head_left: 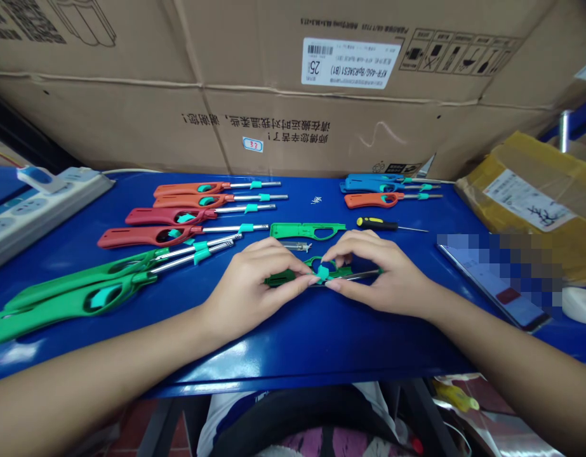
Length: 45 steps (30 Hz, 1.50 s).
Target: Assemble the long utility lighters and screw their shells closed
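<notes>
A green gas lighter (280, 278) with its shell opened lies near the table's front, between my two hands. My left hand (254, 279) is closed on its handle end, thumb and index finger pinched beside the teal trigger (324, 272). From the other side, my right hand (383, 270) curls round the trigger area, thumb and fingers closed at the teal piece; the metal tube (359, 275) passes under that hand. Just beyond are a loose green shell half (306, 231) and a small clear fuel tank (295, 246), partly hidden by my left fingers.
Several red, orange and green lighters (145, 236) lie at the left; blue and orange ones (371, 200) at the back right. A yellow-black screwdriver (376, 223), a phone (497, 285) and a taped package (535, 203) are rightward. A power strip (49, 203) and a cardboard box (254, 76) border the table.
</notes>
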Tool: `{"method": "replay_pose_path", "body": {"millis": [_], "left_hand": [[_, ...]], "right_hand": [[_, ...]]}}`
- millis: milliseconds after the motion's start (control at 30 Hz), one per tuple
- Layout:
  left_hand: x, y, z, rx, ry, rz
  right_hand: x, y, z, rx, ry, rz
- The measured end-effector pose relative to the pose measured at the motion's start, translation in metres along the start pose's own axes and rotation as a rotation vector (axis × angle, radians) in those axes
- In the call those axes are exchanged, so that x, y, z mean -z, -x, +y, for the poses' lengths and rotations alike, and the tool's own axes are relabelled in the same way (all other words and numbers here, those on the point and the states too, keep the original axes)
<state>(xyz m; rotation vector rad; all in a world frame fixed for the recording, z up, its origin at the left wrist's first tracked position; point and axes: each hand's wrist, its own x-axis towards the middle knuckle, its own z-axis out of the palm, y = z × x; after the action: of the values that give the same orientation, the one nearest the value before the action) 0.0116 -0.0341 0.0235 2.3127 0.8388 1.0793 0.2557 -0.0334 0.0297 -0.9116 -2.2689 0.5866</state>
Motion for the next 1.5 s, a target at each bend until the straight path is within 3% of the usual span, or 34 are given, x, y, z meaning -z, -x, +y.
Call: {"method": "replay_pose_path", "body": {"millis": [133, 267, 467, 600, 867, 1067, 1233, 1500], "left_hand": [[-0.002, 0.002, 0.002, 0.05, 0.062, -0.004], [-0.004, 0.003, 0.005, 0.117, 0.097, -0.001], [-0.006, 0.003, 0.004, 0.13, 0.085, 0.021], [-0.007, 0.005, 0.0, 0.075, 0.059, 0.013], [-0.006, 0.003, -0.006, 0.138, 0.068, 0.054], [-0.006, 0.002, -0.008, 0.158, 0.047, 0.046], [0.003, -0.001, -0.011, 0.056, -0.145, -0.067], [0.008, 0.001, -0.022, 0.055, -0.255, -0.219]], "right_hand": [[-0.005, -0.001, -0.001, 0.082, 0.023, -0.033], [-0.007, -0.001, -0.004, 0.055, -0.049, -0.075], [-0.006, -0.001, -0.006, -0.069, -0.251, 0.089], [-0.005, -0.001, -0.006, -0.132, -0.309, 0.106], [-0.005, 0.002, 0.001, 0.088, 0.112, 0.09], [-0.001, 0.001, 0.006, 0.129, 0.213, 0.006], [0.003, 0.001, 0.01, 0.087, 0.3, -0.056], [0.001, 0.003, 0.013, 0.091, 0.361, -0.125]]}}
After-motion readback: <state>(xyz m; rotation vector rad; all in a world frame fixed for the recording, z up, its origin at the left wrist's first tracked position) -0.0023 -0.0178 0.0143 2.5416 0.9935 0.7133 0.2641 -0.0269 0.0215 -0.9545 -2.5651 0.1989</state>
